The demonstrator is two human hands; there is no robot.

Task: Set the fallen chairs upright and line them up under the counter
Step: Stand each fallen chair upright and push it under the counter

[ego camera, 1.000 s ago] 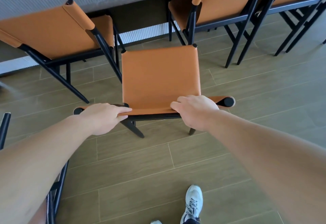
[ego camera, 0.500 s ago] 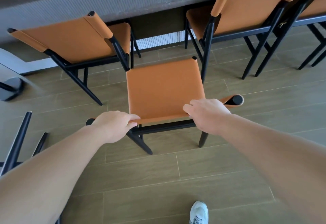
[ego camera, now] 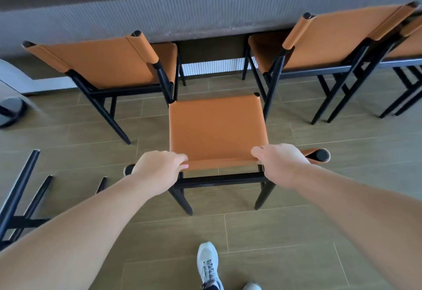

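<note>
Gripping the middle chair backrest, left hand and right hand curled over it; pushing straight into the gap under the counter, watching neighbours' legs.

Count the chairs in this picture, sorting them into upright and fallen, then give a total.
Upright: 4, namely the middle chair, left chair, right chair and far-right chair, which is partly cut off.
Fallen: 1, the fallen chair, only its black legs showing.
Total: 5
</note>
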